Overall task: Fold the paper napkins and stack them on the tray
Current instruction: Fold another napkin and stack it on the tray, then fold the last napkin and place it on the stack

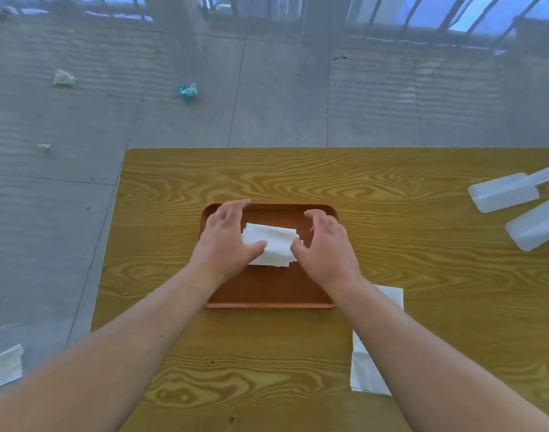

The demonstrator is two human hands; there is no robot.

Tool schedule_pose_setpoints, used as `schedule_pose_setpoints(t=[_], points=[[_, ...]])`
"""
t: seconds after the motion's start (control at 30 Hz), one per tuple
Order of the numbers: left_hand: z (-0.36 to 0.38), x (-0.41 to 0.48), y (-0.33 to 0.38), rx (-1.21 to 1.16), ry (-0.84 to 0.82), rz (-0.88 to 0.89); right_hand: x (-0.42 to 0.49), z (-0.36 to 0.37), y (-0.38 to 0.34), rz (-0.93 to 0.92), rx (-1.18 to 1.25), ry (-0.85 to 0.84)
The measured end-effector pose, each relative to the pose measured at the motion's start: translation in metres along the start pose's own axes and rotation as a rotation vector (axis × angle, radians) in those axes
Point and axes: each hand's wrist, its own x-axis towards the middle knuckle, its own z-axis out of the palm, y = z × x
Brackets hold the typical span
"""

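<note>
Folded napkins [271,244] on tray [267,288], long axis left-right, between both hands.

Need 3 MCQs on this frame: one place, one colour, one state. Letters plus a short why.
1. Where do the unfolded napkins lie?
A. on the table right of the tray
B. inside the tray
C. under the scoops

2. What colour is the tray?
A. blue
B. reddish-brown
C. white

3. How do the hands stand at the folded stack?
A. lifting it high off the tray
B. both away from it
C. one on each side, thumbs on it

Key: 1 A, the sheets lie on the table beside the tray, partly under the right forearm. 2 B, the tray's floor shows it. 3 C, left hand and right hand flank the stack.
</note>
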Motion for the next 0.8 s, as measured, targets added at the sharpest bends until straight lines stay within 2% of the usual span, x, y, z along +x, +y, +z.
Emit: schedule_pose_setpoints(t=[0.07, 0.13, 0.23, 0.4, 0.47, 0.53, 0.7, 0.8], points=[[0.007, -0.006, 0.012, 0.06, 0.026, 0.089, -0.008, -0.013, 0.025, 0.035, -0.021, 0.087], [0.019, -0.015, 0.029, 0.129, 0.007, 0.237, -0.022, -0.029, 0.059, 0.07, -0.041, 0.097], [0.046, -0.028, 0.06, 0.213, -0.112, 0.485, -0.059, -0.053, 0.111, 0.073, -0.111, 0.013], [0.114, -0.05, 0.105, 0.425, -0.361, 0.86, -0.128, -0.058, 0.172, -0.103, -0.326, -0.217], [0.136, -0.055, 0.114, 0.507, -0.416, 0.9, -0.14, -0.057, 0.185, -0.148, -0.355, -0.229], [0.151, -0.054, 0.121, 0.59, -0.459, 0.893, -0.143, -0.06, 0.195, -0.159, -0.361, -0.166], [0.171, -0.053, 0.134, 0.701, -0.482, 0.818, -0.139, -0.076, 0.208, -0.034, -0.288, 0.014], [0.177, -0.055, 0.141, 0.705, -0.464, 0.774, -0.145, -0.079, 0.211, -0.052, -0.291, -0.019]])
